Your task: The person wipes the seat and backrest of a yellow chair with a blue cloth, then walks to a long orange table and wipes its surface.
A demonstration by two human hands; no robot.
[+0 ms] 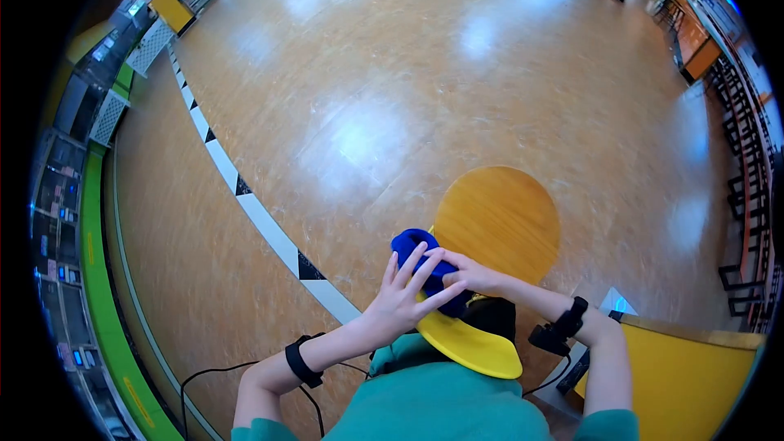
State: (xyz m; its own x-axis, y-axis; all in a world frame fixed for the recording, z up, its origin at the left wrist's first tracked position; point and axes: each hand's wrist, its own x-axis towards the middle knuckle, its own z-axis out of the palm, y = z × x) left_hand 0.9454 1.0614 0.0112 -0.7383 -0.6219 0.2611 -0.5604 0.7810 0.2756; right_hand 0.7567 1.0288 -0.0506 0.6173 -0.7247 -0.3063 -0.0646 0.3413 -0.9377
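At lower centre, we note left hand, fingers spread wide over blue fabric; right hand touches it, grip indeterminable.

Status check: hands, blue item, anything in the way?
Left hand spread across blue cloth item, right hand touching it too. Fingers hide part of it. Yellow piece on the body side. Round wooden top in view beyond.

Your shirt: green | your straps: black | your cloth: blue | brim: yellow | round top: amber, wood-grained | floor stripe: white, black-patched
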